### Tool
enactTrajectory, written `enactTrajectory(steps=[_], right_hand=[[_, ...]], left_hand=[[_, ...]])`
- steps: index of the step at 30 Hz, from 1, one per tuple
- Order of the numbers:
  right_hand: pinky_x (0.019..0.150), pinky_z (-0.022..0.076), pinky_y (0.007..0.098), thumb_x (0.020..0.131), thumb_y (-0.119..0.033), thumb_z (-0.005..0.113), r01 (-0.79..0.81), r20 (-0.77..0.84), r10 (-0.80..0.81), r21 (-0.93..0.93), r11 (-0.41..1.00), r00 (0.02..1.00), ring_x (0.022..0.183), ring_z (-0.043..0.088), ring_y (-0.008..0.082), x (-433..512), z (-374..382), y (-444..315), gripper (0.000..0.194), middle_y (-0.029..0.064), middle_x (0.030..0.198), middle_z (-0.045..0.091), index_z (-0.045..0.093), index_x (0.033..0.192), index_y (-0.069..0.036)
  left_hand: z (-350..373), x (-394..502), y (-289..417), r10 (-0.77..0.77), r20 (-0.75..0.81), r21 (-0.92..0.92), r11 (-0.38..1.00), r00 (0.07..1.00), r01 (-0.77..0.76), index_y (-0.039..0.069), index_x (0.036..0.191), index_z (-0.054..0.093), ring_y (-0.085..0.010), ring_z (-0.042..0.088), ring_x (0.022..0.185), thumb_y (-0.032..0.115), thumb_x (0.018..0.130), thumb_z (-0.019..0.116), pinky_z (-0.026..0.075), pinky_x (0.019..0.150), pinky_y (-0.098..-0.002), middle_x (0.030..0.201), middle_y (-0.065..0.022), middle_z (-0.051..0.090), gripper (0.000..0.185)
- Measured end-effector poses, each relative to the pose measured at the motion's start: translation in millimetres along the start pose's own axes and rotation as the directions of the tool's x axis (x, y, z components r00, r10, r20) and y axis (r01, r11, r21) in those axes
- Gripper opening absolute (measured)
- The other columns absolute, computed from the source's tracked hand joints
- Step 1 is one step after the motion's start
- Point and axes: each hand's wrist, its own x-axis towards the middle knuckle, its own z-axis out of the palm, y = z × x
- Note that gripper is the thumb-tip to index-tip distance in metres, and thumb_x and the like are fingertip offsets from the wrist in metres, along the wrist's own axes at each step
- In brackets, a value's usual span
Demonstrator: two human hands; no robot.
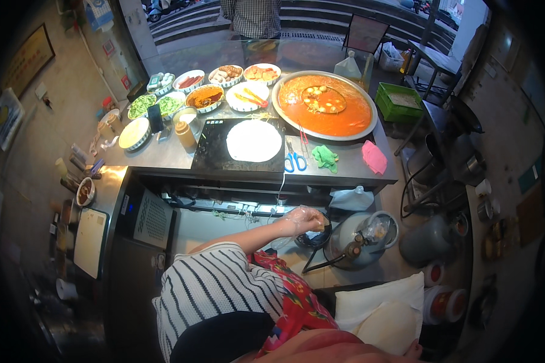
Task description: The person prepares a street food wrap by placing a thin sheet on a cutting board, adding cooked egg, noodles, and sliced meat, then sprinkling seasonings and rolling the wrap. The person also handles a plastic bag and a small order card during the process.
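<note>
My left hand (305, 220), in a clear plastic glove, reaches rightward above a black bin (317, 240); its fingers are closed on a small tan piece, too unclear to name. At the bottom right, the fingertips of my right hand (414, 350) show beside round flatbreads (387, 324) on a white cloth (359, 299); whether they grip anything is unclear. A round white wrapper (254, 140) lies flat on the black griddle (213, 149). Blue-handled scissors (295, 162) lie right of it, near a green cloth (325, 158) and a pink cloth (374, 157).
A large pan of red broth (368, 129) and bowls of fillings stand along the counter's far side. A sauce bottle (185, 137) is left of the griddle. A gas cylinder (345, 249) with a hose stands beside the bin. Beyond the glass screen stands a person (256, 18).
</note>
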Motion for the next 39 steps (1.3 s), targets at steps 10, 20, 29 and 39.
enactTrajectory(steps=[10,20,29,39], right_hand=[[0.089,0.0504,0.0357,0.098,-0.013,0.059,0.442,-0.089,-0.466,-0.203,0.874,0.88,0.098,0.063,0.0276,-6.2,-30.6,-143.7,0.021,0.0149,0.108,0.065,0.061,0.113,0.001],[0.083,0.0501,0.0393,0.092,-0.01,0.063,0.866,0.275,-0.863,0.155,0.476,0.425,0.094,0.063,0.0329,-177.0,53.1,-416.3,0.016,0.017,0.101,0.065,0.065,0.105,0.0],[0.079,0.0507,0.0424,0.088,-0.016,0.069,0.881,0.339,-0.901,0.464,-0.091,-0.271,0.088,0.063,0.033,-373.0,351.4,-689.3,0.02,0.0145,0.093,0.064,0.065,0.104,-0.004],[0.064,0.0497,0.0444,0.095,-0.019,0.052,0.788,0.411,-0.911,0.564,0.247,-0.008,0.065,0.062,0.0355,-371.2,452.1,-778.7,0.02,0.0176,0.071,0.061,0.06,0.09,-0.001]], left_hand=[[-8.0,-12.6,25.1,-0.094,0.09,-0.092,0.99,0.991,0.102,-0.002,0.109,0.068,-0.0147,0.07,0.089,0.023,0.103,0.052,0.056,0.083,-0.0301,0.093,-0.01,0.072,0.03],[-114.5,-32.7,-46.8,-0.005,0.038,-0.088,0.996,0.999,0.008,-0.001,0.114,0.068,-0.0177,0.07,0.088,0.025,0.1,0.053,0.055,0.084,-0.0318,0.098,-0.0117,0.073,0.033],[-301.1,-26.3,-169.4,0.001,-0.316,0.272,0.958,0.949,0.089,0.0,0.105,0.069,-0.0276,0.069,0.08,0.02,0.092,0.063,0.053,0.076,-0.0352,0.088,-0.0177,0.071,0.025],[-354.2,39.5,-230.8,0.223,-0.225,0.668,0.744,0.949,-0.017,0.004,0.121,0.062,-0.0353,0.057,0.117,0.03,0.078,0.078,0.046,0.101,-0.0413,0.126,-0.0166,0.06,0.053]])
